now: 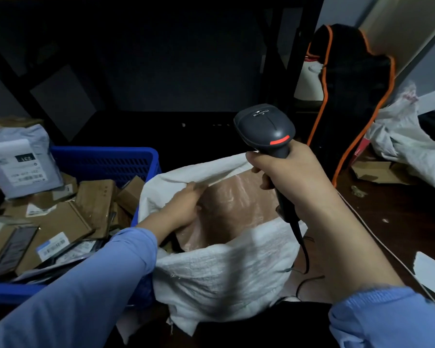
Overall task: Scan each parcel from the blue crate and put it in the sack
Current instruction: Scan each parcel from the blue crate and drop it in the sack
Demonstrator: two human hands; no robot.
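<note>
A white woven sack (pixel 224 270) stands open in the middle, with a brown taped parcel (pixel 234 209) inside it. My left hand (pixel 183 204) reaches into the sack's mouth and rests against that parcel; whether it grips it is unclear. My right hand (pixel 286 172) holds a dark grey barcode scanner (pixel 266 129) upright above the sack's right rim, its cable hanging down. At the left, the blue crate (pixel 106 159) holds several cardboard parcels (pixel 60 222) and a grey poly mailer (pixel 20 162) standing up.
A dark shelf frame (pixel 296 59) rises behind the sack. A black bag with orange trim (pixel 352 96) stands at the right, with another white sack (pixel 407 141) and a torn cardboard piece (pixel 377 172) on the dark floor beyond it. A white sheet (pixel 432 275) lies at far right.
</note>
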